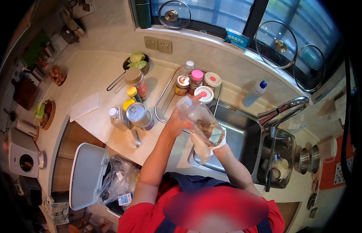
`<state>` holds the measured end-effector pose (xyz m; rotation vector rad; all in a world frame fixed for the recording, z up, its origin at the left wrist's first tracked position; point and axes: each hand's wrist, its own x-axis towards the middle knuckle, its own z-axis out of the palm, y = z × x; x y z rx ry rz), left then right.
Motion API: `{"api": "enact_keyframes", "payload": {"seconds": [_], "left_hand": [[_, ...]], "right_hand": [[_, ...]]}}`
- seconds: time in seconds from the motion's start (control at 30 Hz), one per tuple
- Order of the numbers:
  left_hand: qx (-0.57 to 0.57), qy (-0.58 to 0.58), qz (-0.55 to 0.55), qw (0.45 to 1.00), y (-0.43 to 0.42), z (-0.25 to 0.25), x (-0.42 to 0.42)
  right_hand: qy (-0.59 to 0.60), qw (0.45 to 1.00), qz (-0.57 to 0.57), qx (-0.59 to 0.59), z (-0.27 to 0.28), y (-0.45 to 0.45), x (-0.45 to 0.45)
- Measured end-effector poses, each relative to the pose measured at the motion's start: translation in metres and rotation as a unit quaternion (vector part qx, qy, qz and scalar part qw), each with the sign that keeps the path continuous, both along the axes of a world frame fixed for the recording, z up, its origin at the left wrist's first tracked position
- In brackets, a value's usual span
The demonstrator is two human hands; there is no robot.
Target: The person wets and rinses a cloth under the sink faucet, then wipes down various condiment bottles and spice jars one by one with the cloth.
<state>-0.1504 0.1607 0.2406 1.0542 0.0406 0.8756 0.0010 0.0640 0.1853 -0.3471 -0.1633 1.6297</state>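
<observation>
My left hand (176, 123) is closed round the upper part of a clear plastic bottle (201, 117), tilted, with brownish pieces inside. At the bottle's lower end, my right hand (220, 150) grips a pale cloth (200, 146) that wraps the base and hangs down; its fingers are partly hidden. Just beyond the bottle, a wire rack (160, 105) holds several lidded jars, among them a pink-lidded jar (196, 77) and a white-lidded jar (204, 94). Left of my left hand stand a silver-lidded can (139, 115) and a white-capped jar (119, 118).
A steel sink (237, 130) with a faucet (284, 110) lies to the right. Below left, an open-lidded bin (85, 174) holds plastic bags. Further back stands a pot of greens (137, 62). Glass lids (277, 44) lean at the window.
</observation>
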Motion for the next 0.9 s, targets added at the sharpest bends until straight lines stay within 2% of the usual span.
{"api": "enact_keyframes", "payload": {"seconds": [0.03, 0.1, 0.13, 0.17, 0.2, 0.23, 0.3, 0.33, 0.5, 0.53, 0.63, 0.67, 0.77, 0.87, 0.9], "left_hand": [[-0.001, 0.002, 0.001, 1.0, -0.002, 0.0, -0.004], [0.01, 0.136, 0.087, 0.987, -0.01, -0.001, -0.01], [0.009, 0.138, 0.087, 0.987, -0.014, -0.001, -0.012], [0.084, 0.192, 0.142, 0.968, -0.017, -0.002, -0.014], [0.158, 0.244, 0.197, 0.936, -0.021, -0.002, -0.018], [0.156, 0.249, 0.201, 0.935, -0.024, -0.002, -0.022], [0.2, 0.318, 0.22, 0.9, -0.033, -0.002, -0.035], [0.228, 0.332, 0.24, 0.883, -0.038, 0.0, -0.042], [0.194, 0.377, 0.266, 0.866, -0.061, -0.018, -0.076], [0.211, 0.397, 0.287, 0.846, -0.063, -0.026, -0.083], [0.205, 0.434, 0.33, 0.813, -0.071, -0.055, -0.099], [0.189, 0.445, 0.346, 0.804, -0.073, -0.063, -0.101], [0.189, 0.446, 0.405, 0.775, -0.077, -0.076, -0.102], [0.154, 0.459, 0.448, 0.751, -0.081, -0.087, -0.102], [0.153, 0.46, 0.448, 0.752, -0.082, -0.091, -0.103]], "right_hand": [[-0.014, 0.999, -0.002, -0.051, 0.003, 0.002, 0.0], [-0.019, 0.999, 0.018, -0.044, -0.018, 0.006, 0.011], [0.044, 0.992, 0.122, 0.0, -0.028, 0.008, 0.018], [0.108, 0.968, 0.223, 0.045, -0.023, 0.01, 0.016], [0.165, 0.961, 0.22, -0.024, -0.019, 0.005, 0.013], [0.169, 0.959, 0.224, -0.026, -0.015, 0.001, 0.009], [0.044, 0.971, 0.231, -0.047, -0.01, -0.004, 0.0], [0.028, 0.979, 0.182, -0.083, -0.01, -0.006, -0.006], [-0.033, 0.983, 0.135, -0.124, -0.014, -0.003, -0.042], [-0.286, 0.953, 0.099, -0.024, -0.025, -0.003, -0.046], [-0.545, 0.83, 0.036, 0.112, -0.034, -0.001, -0.062], [-0.6, 0.794, 0.03, 0.089, -0.039, 0.0, -0.067], [-0.618, 0.782, -0.019, 0.074, -0.073, 0.008, -0.079], [-0.806, 0.564, -0.065, 0.166, -0.058, 0.005, -0.085], [-0.806, 0.564, -0.064, 0.166, -0.042, 0.001, -0.087]]}}
